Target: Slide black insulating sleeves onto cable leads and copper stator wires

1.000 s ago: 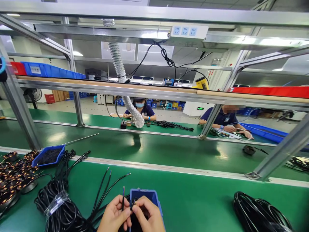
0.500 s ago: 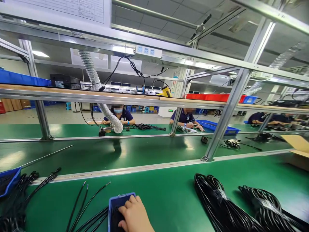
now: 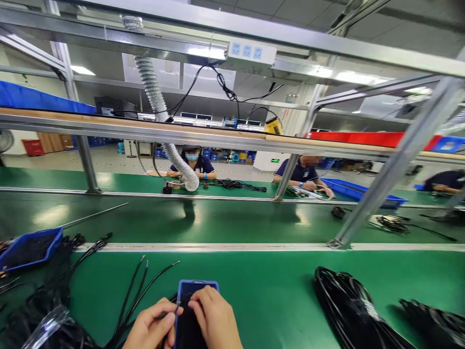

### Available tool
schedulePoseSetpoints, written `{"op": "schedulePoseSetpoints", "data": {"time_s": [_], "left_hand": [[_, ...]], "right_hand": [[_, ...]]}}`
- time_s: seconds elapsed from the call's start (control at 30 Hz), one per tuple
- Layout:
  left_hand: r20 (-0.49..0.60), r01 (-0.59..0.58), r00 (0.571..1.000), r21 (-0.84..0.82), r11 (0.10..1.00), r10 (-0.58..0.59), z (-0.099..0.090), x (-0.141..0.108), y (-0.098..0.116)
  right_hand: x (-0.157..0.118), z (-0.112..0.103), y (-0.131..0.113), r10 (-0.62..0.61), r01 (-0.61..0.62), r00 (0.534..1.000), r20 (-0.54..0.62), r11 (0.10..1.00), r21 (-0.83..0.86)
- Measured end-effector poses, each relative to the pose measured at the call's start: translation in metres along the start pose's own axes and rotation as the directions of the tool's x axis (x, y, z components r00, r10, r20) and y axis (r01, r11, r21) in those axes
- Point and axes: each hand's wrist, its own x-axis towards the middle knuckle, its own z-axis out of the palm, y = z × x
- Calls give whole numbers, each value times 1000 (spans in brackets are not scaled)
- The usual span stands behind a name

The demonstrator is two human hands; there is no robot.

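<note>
My left hand [image 3: 154,324] is closed in a pinch at the left rim of a small blue bin [image 3: 198,282]. A thin cable end [image 3: 178,307] with a bluish tip pokes out between its thumb and forefinger. Over the bin, my right hand [image 3: 217,315] has its thumb and fingertips pressed together, close to the cable end; whatever they hold is too small to make out. Dark small parts lie inside the bin, partly covered by the hands. Left of it, several black cables [image 3: 131,295] with stripped tips lie on the green bench.
Bundled black cables [image 3: 345,300] lie to the right, and a second bundle [image 3: 436,315] lies beyond. At the left are a tangle of black cables [image 3: 43,295] and a blue tray [image 3: 36,247]. A metal post [image 3: 392,174] rises from the bench. Co-workers [image 3: 303,169] sit across.
My left hand has come into view with the cable end. My right hand has drawn up from the bin's contents into a pinch beside it. The view has shifted to the right-hand hands' area.
</note>
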Motion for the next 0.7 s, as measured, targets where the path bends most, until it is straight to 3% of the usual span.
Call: {"op": "schedulePoseSetpoints", "data": {"time_s": [0.13, 0.33, 0.53, 0.7], "left_hand": [[-86, 10, 996, 46, 999, -6, 10, 1, 4], [-129, 47, 991, 93, 995, -35, 14, -1, 5], [-102, -17, 994, 202, 979, 38, 15, -6, 6], [-107, -12, 994, 231, 973, 38, 16, -5, 6]], "right_hand": [[-5, 1, 7, -32, 49, 995, -95, 983, 177], [-5, -5, -3, 138, -174, 985, 105, 761, 625], [-5, -11, -19, 251, -333, 941, 228, 556, 761], [-5, -13, -23, 294, -340, 932, 210, 521, 782]]}}
